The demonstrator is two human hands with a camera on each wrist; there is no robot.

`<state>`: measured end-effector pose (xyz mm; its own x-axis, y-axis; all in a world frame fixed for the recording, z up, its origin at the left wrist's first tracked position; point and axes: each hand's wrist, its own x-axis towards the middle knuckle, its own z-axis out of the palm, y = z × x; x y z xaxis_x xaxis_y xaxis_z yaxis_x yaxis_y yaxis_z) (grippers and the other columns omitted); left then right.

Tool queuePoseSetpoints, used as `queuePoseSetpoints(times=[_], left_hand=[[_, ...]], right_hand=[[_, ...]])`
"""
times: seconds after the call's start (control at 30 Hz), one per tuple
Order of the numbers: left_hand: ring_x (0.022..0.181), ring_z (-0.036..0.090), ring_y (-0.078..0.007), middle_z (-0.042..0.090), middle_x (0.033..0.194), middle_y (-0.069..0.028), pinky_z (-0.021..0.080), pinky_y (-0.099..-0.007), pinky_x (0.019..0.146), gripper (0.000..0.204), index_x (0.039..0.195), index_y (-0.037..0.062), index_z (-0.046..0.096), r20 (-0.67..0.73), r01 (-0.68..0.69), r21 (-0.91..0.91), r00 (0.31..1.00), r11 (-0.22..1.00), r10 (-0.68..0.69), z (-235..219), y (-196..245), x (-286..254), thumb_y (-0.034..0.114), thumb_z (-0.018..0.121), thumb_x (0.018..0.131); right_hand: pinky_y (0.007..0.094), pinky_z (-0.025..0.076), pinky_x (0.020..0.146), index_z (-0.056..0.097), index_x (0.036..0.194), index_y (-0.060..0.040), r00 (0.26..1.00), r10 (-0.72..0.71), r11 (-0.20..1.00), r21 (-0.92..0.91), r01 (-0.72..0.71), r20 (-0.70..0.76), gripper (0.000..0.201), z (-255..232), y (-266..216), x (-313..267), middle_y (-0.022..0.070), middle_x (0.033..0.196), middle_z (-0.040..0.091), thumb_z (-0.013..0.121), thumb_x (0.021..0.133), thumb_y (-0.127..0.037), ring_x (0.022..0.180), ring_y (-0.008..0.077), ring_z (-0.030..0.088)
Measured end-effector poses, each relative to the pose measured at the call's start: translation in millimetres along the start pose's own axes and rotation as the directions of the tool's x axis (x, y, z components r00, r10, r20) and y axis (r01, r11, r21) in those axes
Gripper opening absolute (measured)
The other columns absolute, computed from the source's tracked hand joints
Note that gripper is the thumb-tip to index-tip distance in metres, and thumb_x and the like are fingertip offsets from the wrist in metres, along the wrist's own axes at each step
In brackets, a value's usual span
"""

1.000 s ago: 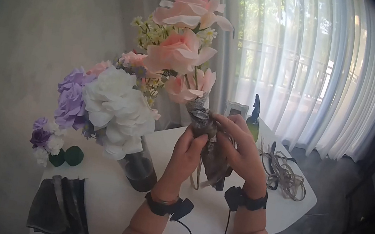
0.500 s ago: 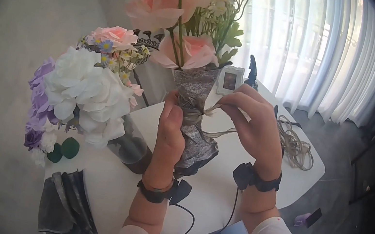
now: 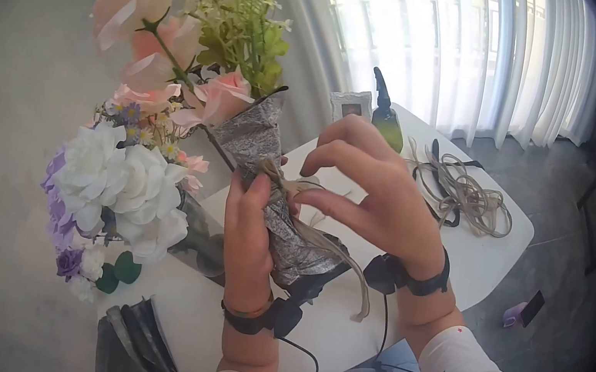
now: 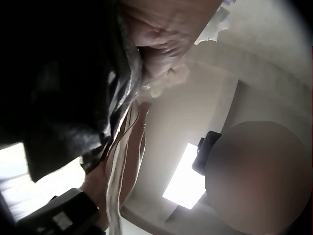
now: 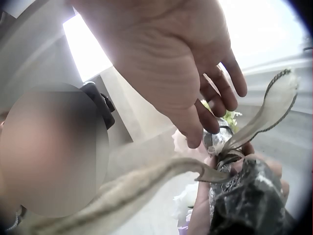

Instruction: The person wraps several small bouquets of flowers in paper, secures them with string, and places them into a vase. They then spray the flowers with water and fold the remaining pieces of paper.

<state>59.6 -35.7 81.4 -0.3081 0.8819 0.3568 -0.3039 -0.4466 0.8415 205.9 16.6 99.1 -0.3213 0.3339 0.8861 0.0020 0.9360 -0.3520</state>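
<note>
A bouquet of pink roses [image 3: 224,96] and small daisies rises from crinkled grey wrapping [image 3: 252,132], tilted to the upper left. The left hand [image 3: 248,244] grips the wrapping at its narrow waist, thumb in front. A beige ribbon [image 3: 358,273] is tied there, one tail hanging down to the right. In the right wrist view two ribbon ends [image 5: 266,110] stick out from the knot. The right hand [image 3: 381,199] is beside the knot, thumb and fingers apart and bent, holding nothing. The left wrist view shows the dark wrapping [image 4: 73,122] close up.
White, purple and pink flowers [image 3: 146,185] stand in a glass vase [image 3: 200,237] at left. Folded dark wrapping [image 3: 140,348] lies at the table's near left. Coiled ribbon [image 3: 478,203], a small frame [image 3: 351,106] and a green bottle [image 3: 389,130] are at the right and back.
The bouquet has tipped to the left with the left hand still around it. The right hand has let go of the ribbon and its fingers have spread.
</note>
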Motion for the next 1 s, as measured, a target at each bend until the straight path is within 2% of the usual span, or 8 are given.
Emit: queuePoseSetpoints(times=[0.1,0.2,0.33,0.47,0.57,0.67,0.83,1.0], left_hand=[[0.066,0.051,-0.0105,0.053,0.081,-0.0043,0.042,-0.0224,0.060,0.027,0.110,0.0013,0.049,-0.094,-0.059,0.088,0.993,0.994,0.067,4,-4,-2,0.024,0.046,0.094],[0.066,0.051,-0.0104,0.053,0.081,-0.0044,0.042,-0.0225,0.060,0.029,0.110,0.0008,0.049,0.041,-0.063,0.081,0.997,0.995,0.060,-1,-6,-3,0.024,0.047,0.093],[0.063,0.050,-0.0126,0.054,0.079,-0.0049,0.040,-0.0229,0.059,0.029,0.109,0.0003,0.048,-0.016,-0.076,0.158,0.997,0.984,0.079,-4,-2,-5,0.024,0.046,0.092],[0.071,0.054,-0.0140,0.057,0.088,-0.0067,0.043,-0.0237,0.066,0.031,0.113,-0.0017,0.049,0.087,-0.071,0.159,0.995,0.985,0.057,-11,-8,-2,0.020,0.046,0.090],[0.083,0.056,-0.0145,0.058,0.097,-0.0085,0.045,-0.0266,0.077,0.034,0.116,-0.0025,0.048,0.021,-0.136,0.241,0.991,0.961,0.135,-4,-8,-1,0.018,0.047,0.089],[0.094,0.056,-0.0155,0.057,0.104,-0.0094,0.043,-0.0291,0.087,0.036,0.119,-0.0027,0.046,0.074,-0.092,0.184,0.994,0.979,0.080,-9,-6,-3,0.016,0.048,0.089],[0.102,0.053,-0.0163,0.054,0.113,-0.0096,0.040,-0.0289,0.090,0.040,0.125,-0.0025,0.044,0.019,-0.113,0.142,0.994,0.983,0.112,-3,-4,-7,0.017,0.048,0.090],[0.107,0.050,-0.0159,0.052,0.119,-0.0094,0.038,-0.0297,0.094,0.043,0.131,-0.0022,0.039,0.078,-0.231,0.267,0.973,0.936,0.217,-8,-8,-6,0.019,0.047,0.094]], right_hand=[[0.0357,0.042,0.076,0.057,0.087,-0.0021,0.997,-0.014,1.000,-0.006,0.014,0.071,0.019,9,0,-2,0.0090,0.089,0.049,0.069,0.077,-0.011,0.088,0.0271,0.050],[0.0362,0.042,0.074,0.055,0.084,-0.0011,0.996,-0.014,1.000,-0.020,0.016,0.084,0.013,7,3,-2,0.0103,0.087,0.049,0.066,0.077,-0.004,0.086,0.0281,0.051],[0.0301,0.043,0.064,0.055,0.083,0.0031,0.948,0.060,0.982,-0.151,-0.112,-0.313,0.007,-20,8,2,0.0117,0.079,0.054,0.058,0.078,0.008,0.071,0.0251,0.055],[0.0289,0.043,0.064,0.059,0.085,0.0028,0.936,0.074,0.982,-0.138,-0.128,-0.344,0.004,-27,20,0,0.0109,0.079,0.056,0.061,0.081,0.002,0.070,0.0228,0.056],[0.0302,0.043,0.064,0.060,0.084,0.0021,0.960,0.118,0.983,-0.107,-0.149,-0.252,0.007,-24,14,-2,0.0106,0.078,0.055,0.063,0.083,-0.004,0.070,0.0223,0.056],[0.0330,0.044,0.068,0.060,0.089,0.0002,0.996,0.083,0.997,0.005,-0.083,0.014,0.012,-15,4,-2,0.0103,0.082,0.055,0.065,0.082,-0.010,0.076,0.0243,0.056],[0.0383,0.043,0.076,0.053,0.093,-0.0019,0.969,0.017,0.999,0.026,-0.024,0.247,0.019,6,-1,-4,0.0109,0.089,0.049,0.065,0.079,-0.009,0.088,0.0295,0.051],[0.0378,0.044,0.073,0.051,0.088,-0.0007,0.981,-0.080,0.990,-0.098,0.098,0.174,0.020,10,-5,-6,0.0113,0.087,0.048,0.064,0.073,-0.005,0.084,0.0294,0.050]])
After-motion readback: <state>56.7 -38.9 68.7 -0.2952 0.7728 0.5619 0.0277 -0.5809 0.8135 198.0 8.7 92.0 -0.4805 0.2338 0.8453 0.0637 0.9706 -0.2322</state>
